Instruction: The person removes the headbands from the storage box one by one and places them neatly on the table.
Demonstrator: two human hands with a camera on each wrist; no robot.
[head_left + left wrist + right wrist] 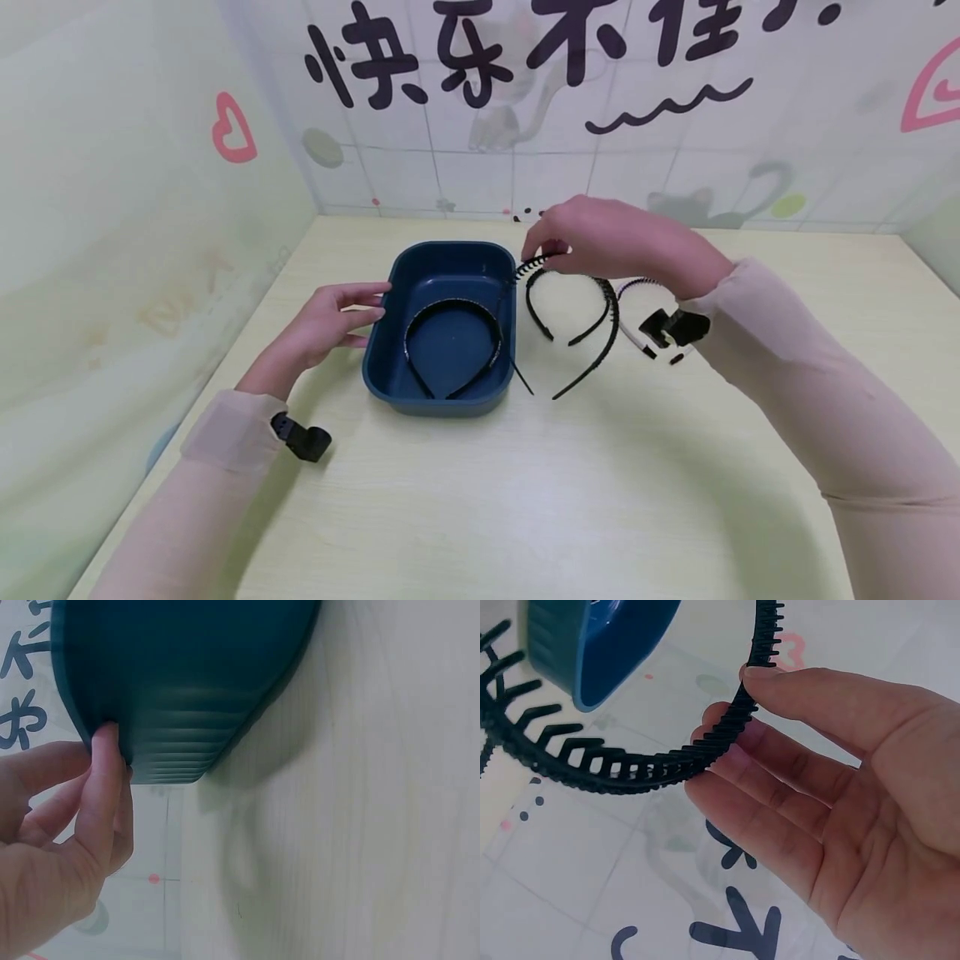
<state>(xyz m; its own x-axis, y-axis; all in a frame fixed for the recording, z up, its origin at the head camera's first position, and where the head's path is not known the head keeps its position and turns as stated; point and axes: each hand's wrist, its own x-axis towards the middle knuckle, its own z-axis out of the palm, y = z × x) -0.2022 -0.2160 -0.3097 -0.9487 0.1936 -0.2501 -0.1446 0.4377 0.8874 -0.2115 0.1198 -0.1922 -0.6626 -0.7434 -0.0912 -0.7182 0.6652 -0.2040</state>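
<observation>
A pale wooden table [600, 500] stands in a tiled corner, bare toward its near edge. The left hand [330, 321] touches the blue tray [382, 367] with straight fingers; the right hand [607, 237] pinches a toothed headband [630, 769].

The bin [450, 258] looks like matt dark-blue plastic, ribbed on its outer wall, and the toothed headband [622, 761] looks like matt black plastic (its teeth moulded in one piece with the band). The table [525, 500] is smooth pale wood-grain laminate with a faint sheen; the sleeves [810, 383] are thin, sheer cloth.
</observation>
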